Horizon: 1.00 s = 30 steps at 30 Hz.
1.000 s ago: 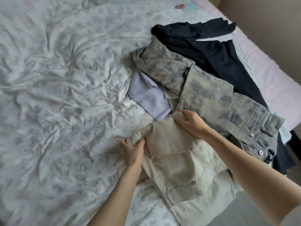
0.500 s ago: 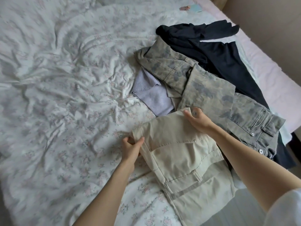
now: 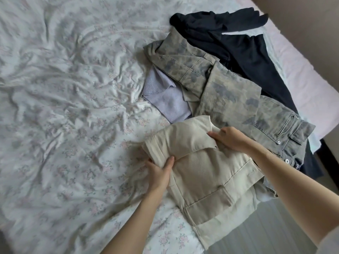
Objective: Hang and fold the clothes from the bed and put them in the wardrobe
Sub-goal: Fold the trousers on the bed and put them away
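Bed (image 3: 64, 107): floral sheet, rumpled, same as a second before. No garment on its left half.

Left hand (image 3: 159, 173) gripped the near-left edge of the beige trousers (image 3: 205, 173), thumb on top, fingers tucked under the fabric. A second ago it pinched that corner with the cloth lying flatter; by this point the edge had bunched into a thick roll of layers under the thumb.

The change: the top section of the beige trousers had come over toward the person. Half a second earlier the panel lay spread open up to the camo trousers (image 3: 229, 92); now a folded flap sat across the top, its edge crossing just above the rivet. So a fold was in progress, not finished. The bundle lay at the near edge of the bed, lower part hanging over the side.

Lilac top (image 3: 165, 99) just beyond the fold, partly under the camo pair, unmoved.

Right hand (image 3: 231, 139) lay on the flap's right end, fingers curled over the fabric edge, holding it down where it overlapped the camo trousers.

Dark garment (image 3: 244, 52) at far right, untouched.

My read: one item mid-fold, three still waiting, nothing near the wardrobe yet. Early in the task.
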Each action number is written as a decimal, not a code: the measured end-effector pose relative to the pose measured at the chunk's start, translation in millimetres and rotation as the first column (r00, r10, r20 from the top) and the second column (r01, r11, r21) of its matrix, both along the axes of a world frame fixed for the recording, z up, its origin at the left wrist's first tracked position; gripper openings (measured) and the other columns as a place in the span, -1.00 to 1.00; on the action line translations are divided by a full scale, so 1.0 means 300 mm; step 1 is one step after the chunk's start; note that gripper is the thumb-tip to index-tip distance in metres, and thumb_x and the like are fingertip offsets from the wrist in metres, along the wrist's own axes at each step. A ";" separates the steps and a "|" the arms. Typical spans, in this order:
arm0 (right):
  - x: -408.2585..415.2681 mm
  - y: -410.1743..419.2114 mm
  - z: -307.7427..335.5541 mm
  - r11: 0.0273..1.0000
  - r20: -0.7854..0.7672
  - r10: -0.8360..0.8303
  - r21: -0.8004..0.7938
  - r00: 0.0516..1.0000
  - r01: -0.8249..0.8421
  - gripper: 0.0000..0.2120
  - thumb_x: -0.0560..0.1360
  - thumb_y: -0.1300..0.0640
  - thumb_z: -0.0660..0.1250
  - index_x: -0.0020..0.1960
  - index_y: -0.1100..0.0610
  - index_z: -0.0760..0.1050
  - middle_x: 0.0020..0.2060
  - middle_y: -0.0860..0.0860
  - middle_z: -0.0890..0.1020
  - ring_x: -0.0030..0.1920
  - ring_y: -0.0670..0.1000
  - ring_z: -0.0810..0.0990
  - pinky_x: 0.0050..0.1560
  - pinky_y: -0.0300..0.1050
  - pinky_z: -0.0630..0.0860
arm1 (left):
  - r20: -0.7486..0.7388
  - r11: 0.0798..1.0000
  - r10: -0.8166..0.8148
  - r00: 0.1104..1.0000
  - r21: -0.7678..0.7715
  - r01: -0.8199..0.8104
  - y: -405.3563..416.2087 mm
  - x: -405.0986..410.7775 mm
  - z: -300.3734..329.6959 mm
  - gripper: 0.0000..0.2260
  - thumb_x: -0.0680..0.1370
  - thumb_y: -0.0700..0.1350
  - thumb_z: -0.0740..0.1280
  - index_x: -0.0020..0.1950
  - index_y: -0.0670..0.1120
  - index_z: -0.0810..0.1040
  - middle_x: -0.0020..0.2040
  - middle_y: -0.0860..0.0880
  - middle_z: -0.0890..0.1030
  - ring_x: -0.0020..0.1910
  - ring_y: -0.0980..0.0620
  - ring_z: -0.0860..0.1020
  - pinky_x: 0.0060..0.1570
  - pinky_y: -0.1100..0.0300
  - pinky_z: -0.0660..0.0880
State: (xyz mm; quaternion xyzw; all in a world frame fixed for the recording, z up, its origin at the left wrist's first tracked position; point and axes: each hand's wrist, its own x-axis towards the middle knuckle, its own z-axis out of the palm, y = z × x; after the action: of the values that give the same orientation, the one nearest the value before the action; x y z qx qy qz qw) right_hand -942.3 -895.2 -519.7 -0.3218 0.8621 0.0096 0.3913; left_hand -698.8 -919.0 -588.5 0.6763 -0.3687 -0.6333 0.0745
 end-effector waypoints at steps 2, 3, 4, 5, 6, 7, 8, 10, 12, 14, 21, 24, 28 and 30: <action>0.007 0.033 -0.033 0.985 -0.206 0.157 0.097 0.966 -0.140 -0.55 0.49 -0.27 0.20 0.04 0.11 0.46 0.03 0.12 0.59 -0.02 0.15 0.54 -0.17 -0.08 0.36 | 0.101 0.992 -0.121 0.988 -0.033 0.125 -0.014 0.009 -0.008 -0.30 0.35 0.16 0.49 0.27 -0.21 0.29 0.20 -0.14 0.52 0.07 -0.07 0.54 0.00 0.10 0.49; 0.009 0.047 -0.048 0.974 -0.264 0.210 0.134 0.941 -0.180 -0.56 0.50 -0.26 0.20 0.13 0.09 0.44 0.07 0.10 0.57 0.02 0.15 0.55 -0.16 -0.07 0.38 | 0.145 0.986 -0.150 0.978 -0.044 0.158 -0.029 0.014 -0.013 -0.27 0.36 0.11 0.50 0.32 -0.22 0.23 0.27 -0.17 0.48 0.15 -0.12 0.51 0.08 0.06 0.48; 0.008 0.053 -0.062 0.972 -0.300 0.227 0.135 0.927 -0.194 -0.57 0.52 -0.22 0.20 0.19 0.08 0.41 0.11 0.08 0.56 0.05 0.15 0.55 -0.15 -0.05 0.41 | 0.174 0.981 -0.180 0.968 -0.048 0.191 -0.049 0.021 -0.017 -0.21 0.37 0.06 0.51 0.40 -0.21 0.15 0.34 -0.18 0.41 0.24 -0.16 0.45 0.17 0.01 0.45; 0.005 0.047 -0.067 0.977 -0.329 0.213 0.094 0.920 -0.192 -0.59 0.53 -0.17 0.21 0.25 0.08 0.38 0.16 0.07 0.53 0.08 0.15 0.54 -0.10 -0.03 0.44 | 0.185 0.971 -0.206 0.961 -0.086 0.224 -0.072 0.029 -0.025 -0.17 0.37 0.01 0.52 0.44 -0.17 0.09 0.38 -0.18 0.35 0.30 -0.17 0.39 0.24 -0.02 0.41; 0.001 0.036 -0.072 0.984 -0.341 0.168 0.006 0.925 -0.177 -0.59 0.54 -0.10 0.22 0.30 0.08 0.35 0.21 0.07 0.49 0.13 0.15 0.52 -0.03 0.00 0.45 | 0.164 0.960 -0.217 0.962 -0.143 0.241 -0.098 0.036 -0.022 -0.16 0.37 -0.02 0.52 0.45 -0.12 0.06 0.41 -0.15 0.29 0.35 -0.16 0.32 0.29 -0.02 0.36; -0.003 0.014 -0.078 0.979 -0.326 0.121 -0.115 0.938 -0.166 -0.58 0.54 -0.04 0.23 0.35 0.08 0.32 0.25 0.07 0.47 0.19 0.14 0.49 0.05 0.02 0.45 | 0.132 0.944 -0.231 0.964 -0.212 0.255 -0.126 0.040 -0.025 -0.15 0.38 -0.07 0.51 0.48 -0.07 0.03 0.43 -0.11 0.23 0.38 -0.12 0.26 0.33 0.04 0.30; -0.007 -0.011 -0.087 0.961 -0.272 0.090 -0.228 0.958 -0.155 -0.56 0.54 0.02 0.24 0.38 0.09 0.31 0.27 0.08 0.45 0.24 0.13 0.46 0.13 0.03 0.44 | 0.064 0.939 -0.245 0.967 -0.232 0.254 -0.152 0.041 -0.016 -0.14 0.41 -0.11 0.50 0.51 -0.04 -0.01 0.44 -0.06 0.18 0.40 -0.06 0.22 0.31 0.11 0.25; -0.008 -0.066 -0.091 0.924 -0.048 0.053 -0.378 0.997 -0.067 -0.51 0.54 0.11 0.23 0.44 0.11 0.25 0.30 0.10 0.42 0.31 0.10 0.41 0.28 0.01 0.38 | -0.101 0.973 -0.201 0.974 -0.134 0.187 -0.213 0.043 -0.027 -0.13 0.41 -0.14 0.51 0.52 0.00 0.00 0.44 0.00 0.20 0.37 0.00 0.27 0.24 0.16 0.26; -0.003 -0.102 -0.079 0.918 0.273 -0.063 -0.362 0.960 0.163 -0.48 0.57 0.14 0.21 0.49 0.10 0.17 0.35 0.10 0.39 0.35 0.05 0.38 0.34 -0.08 0.31 | -0.225 0.999 -0.021 0.974 0.027 0.027 -0.252 0.047 -0.059 -0.14 0.32 -0.14 0.57 0.47 0.02 0.13 0.39 -0.03 0.35 0.28 -0.01 0.41 0.23 0.10 0.34; -0.011 -0.114 -0.085 0.906 0.466 -0.178 -0.265 0.867 0.329 -0.40 0.57 0.04 0.24 0.53 0.07 0.08 0.40 0.10 0.34 0.36 0.03 0.36 0.32 -0.15 0.28 | -0.254 0.996 0.053 0.966 0.088 -0.031 -0.252 0.043 -0.063 -0.21 0.25 -0.19 0.60 0.38 -0.03 0.26 0.26 -0.07 0.50 0.18 -0.04 0.51 0.23 0.00 0.42; -0.025 -0.080 -0.107 0.995 0.394 -0.055 -0.052 0.917 0.082 -0.18 0.21 -0.14 0.57 0.34 0.10 0.33 0.17 0.01 0.54 0.19 0.02 0.52 0.12 -0.16 0.49 | -0.281 1.000 0.016 0.960 -0.014 -0.020 -0.164 0.013 -0.015 -0.83 0.37 -0.28 0.51 -0.09 -0.09 0.65 -0.18 0.05 0.70 -0.15 0.12 0.66 -0.22 0.31 0.55; -0.006 -0.049 -0.067 0.993 0.321 -0.073 -0.060 0.944 0.097 -0.68 0.39 0.03 0.49 0.07 0.12 0.52 -0.01 0.04 0.62 -0.07 -0.03 0.58 -0.07 -0.16 0.52 | -0.280 0.990 -0.035 0.959 -0.144 -0.006 -0.139 0.002 0.066 -0.90 0.41 -0.22 0.49 -0.24 -0.06 0.63 -0.26 0.07 0.68 -0.28 0.18 0.63 -0.30 0.33 0.51; 0.033 -0.060 0.075 0.986 0.268 -0.064 -0.131 0.961 0.102 -0.66 0.41 0.00 0.46 0.08 0.18 0.54 -0.01 0.08 0.64 -0.01 0.06 0.61 0.10 0.03 0.54 | -0.298 0.966 -0.055 0.953 -0.259 -0.025 -0.133 0.030 0.198 -0.73 0.44 -0.22 0.46 -0.44 -0.04 0.52 -0.50 0.15 0.56 -0.49 0.26 0.51 -0.44 0.41 0.39; 0.075 -0.093 0.175 0.979 0.245 -0.016 -0.192 0.969 0.064 -0.64 0.41 -0.01 0.46 0.08 0.20 0.54 -0.01 0.10 0.64 0.00 0.08 0.61 0.10 0.05 0.53 | -0.324 0.950 -0.024 0.946 -0.302 -0.079 -0.153 0.071 0.285 -0.88 0.44 -0.21 0.46 -0.29 -0.06 0.62 -0.37 0.12 0.66 -0.34 0.22 0.61 -0.35 0.41 0.48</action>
State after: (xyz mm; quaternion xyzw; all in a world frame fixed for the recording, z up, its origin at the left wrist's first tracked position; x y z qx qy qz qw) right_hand -919.9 -923.2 -467.1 -0.3404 0.8109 -0.1236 0.4596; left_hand -677.7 -964.9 -503.0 0.5480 -0.4371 -0.6684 0.2486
